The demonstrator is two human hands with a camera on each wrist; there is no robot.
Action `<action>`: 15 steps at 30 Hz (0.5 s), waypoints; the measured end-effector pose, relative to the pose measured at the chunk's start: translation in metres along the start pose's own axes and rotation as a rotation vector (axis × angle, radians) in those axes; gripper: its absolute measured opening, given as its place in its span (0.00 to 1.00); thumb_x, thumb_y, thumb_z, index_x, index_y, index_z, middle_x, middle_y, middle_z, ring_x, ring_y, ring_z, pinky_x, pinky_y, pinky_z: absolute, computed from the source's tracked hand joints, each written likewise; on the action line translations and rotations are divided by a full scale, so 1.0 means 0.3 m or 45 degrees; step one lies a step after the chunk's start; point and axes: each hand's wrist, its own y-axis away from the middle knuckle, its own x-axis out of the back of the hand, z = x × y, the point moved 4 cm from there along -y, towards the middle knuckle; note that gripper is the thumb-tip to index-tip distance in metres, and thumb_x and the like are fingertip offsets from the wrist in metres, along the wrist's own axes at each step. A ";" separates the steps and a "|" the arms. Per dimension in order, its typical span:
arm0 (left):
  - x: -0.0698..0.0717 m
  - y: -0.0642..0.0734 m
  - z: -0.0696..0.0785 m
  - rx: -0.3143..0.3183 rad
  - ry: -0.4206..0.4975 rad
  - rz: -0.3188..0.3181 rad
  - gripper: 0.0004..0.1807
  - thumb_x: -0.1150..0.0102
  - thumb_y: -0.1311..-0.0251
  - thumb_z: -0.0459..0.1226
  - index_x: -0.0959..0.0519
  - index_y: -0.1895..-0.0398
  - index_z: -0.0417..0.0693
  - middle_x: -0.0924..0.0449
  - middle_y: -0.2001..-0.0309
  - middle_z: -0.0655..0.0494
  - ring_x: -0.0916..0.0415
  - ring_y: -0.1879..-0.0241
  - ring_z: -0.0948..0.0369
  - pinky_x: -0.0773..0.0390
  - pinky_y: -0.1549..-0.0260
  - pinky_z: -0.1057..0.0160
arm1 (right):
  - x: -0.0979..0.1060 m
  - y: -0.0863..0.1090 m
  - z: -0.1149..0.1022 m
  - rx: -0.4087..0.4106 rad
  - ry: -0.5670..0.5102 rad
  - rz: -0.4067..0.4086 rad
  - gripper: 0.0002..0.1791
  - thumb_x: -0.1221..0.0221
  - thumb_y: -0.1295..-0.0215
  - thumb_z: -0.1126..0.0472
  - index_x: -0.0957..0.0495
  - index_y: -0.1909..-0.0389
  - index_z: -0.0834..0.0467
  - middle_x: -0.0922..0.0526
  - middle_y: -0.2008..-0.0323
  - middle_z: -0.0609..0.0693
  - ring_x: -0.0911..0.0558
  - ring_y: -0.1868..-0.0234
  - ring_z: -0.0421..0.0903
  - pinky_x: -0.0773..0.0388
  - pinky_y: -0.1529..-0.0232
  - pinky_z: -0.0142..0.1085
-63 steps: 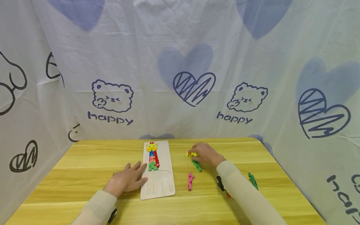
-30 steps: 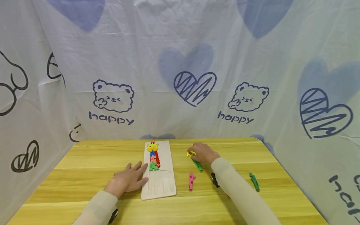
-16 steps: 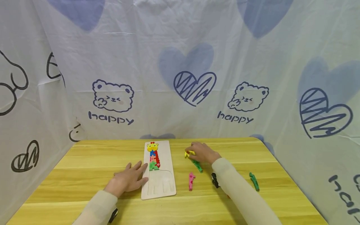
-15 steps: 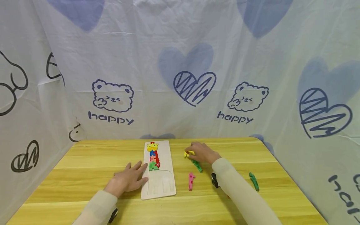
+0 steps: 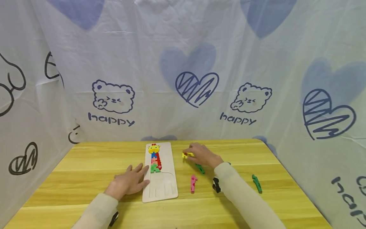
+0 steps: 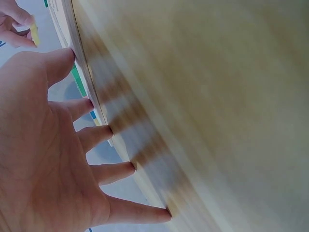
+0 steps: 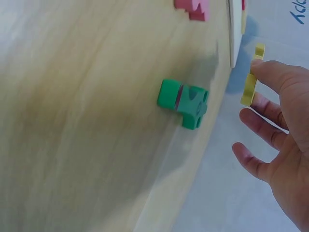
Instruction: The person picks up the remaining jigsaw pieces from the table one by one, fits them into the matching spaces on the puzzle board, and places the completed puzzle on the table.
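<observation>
My right hand point(image 5: 202, 154) pinches a yellow puzzle piece point(image 5: 185, 155) between thumb and fingers; in the right wrist view the yellow piece point(image 7: 249, 86) is held up off the table. With fingers spread, my left hand point(image 5: 128, 182) rests at the left edge of a pale wooden puzzle board point(image 5: 164, 187), its thumb and fingertips right at the rim. Set in the board are a yellow giraffe head point(image 5: 154, 149) and, under it, blue, pink, green and red neck pieces point(image 5: 154, 161). The board's lower recess shows bare wood.
A green piece point(image 5: 200, 169) lies just below the right hand, partly covered by it. Nearer the front is a pink piece point(image 5: 193, 183), and another green piece point(image 5: 256, 183) lies at the right of the wooden table point(image 5: 94, 165). A patterned cloth point(image 5: 154, 63) hangs behind.
My right hand has lifted the yellow piece from beside the green one and carried it slightly left towards the board. The left hand stays at the board's edge.
</observation>
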 end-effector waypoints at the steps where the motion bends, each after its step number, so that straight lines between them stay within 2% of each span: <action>1: 0.001 0.001 0.001 -0.004 -0.001 0.004 0.38 0.53 0.25 0.60 0.42 0.18 0.54 0.46 0.18 0.42 0.48 0.25 0.23 0.40 0.52 0.09 | 0.003 0.001 -0.004 0.004 -0.004 0.005 0.21 0.37 0.27 0.57 0.19 0.36 0.58 0.17 0.53 0.54 0.25 0.59 0.46 0.23 0.57 0.37; 9: 0.005 0.000 0.004 -0.005 -0.002 0.008 0.38 0.53 0.25 0.59 0.42 0.18 0.54 0.46 0.18 0.42 0.48 0.25 0.23 0.40 0.51 0.09 | 0.021 0.007 -0.041 0.023 -0.062 0.026 0.21 0.36 0.28 0.57 0.19 0.36 0.57 0.18 0.55 0.52 0.26 0.60 0.44 0.25 0.57 0.36; 15: 0.004 0.001 0.003 -0.001 0.003 0.003 0.38 0.53 0.25 0.60 0.42 0.18 0.54 0.46 0.18 0.42 0.48 0.25 0.24 0.41 0.50 0.09 | 0.022 -0.002 -0.077 0.083 -0.026 0.034 0.20 0.36 0.28 0.58 0.18 0.37 0.56 0.17 0.55 0.52 0.27 0.60 0.44 0.27 0.59 0.33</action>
